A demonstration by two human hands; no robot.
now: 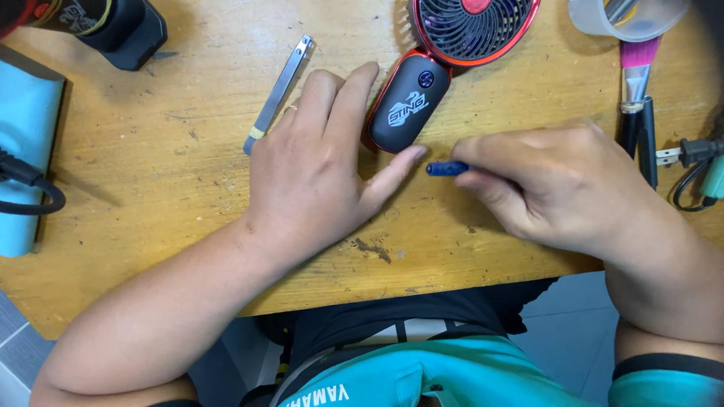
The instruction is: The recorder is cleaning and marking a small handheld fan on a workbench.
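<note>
Lying at twelve o'clock on the wooden table [151, 196]: small handheld fan [430, 83], black body, red rim, dark grille. Left hand [317, 173] spread flat, fingertips touching fan's handle. Right hand [558, 181], three o'clock, pinching small blue tool [446, 168].

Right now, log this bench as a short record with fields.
surface: wooden table
left hand: flat on table, fingertips against dark handle of the small red fan
right hand: pinching a small blue tool, tip pointing at the fan handle
left of hand: metal strip
far right: pink brush, clear cup, plug
</note>
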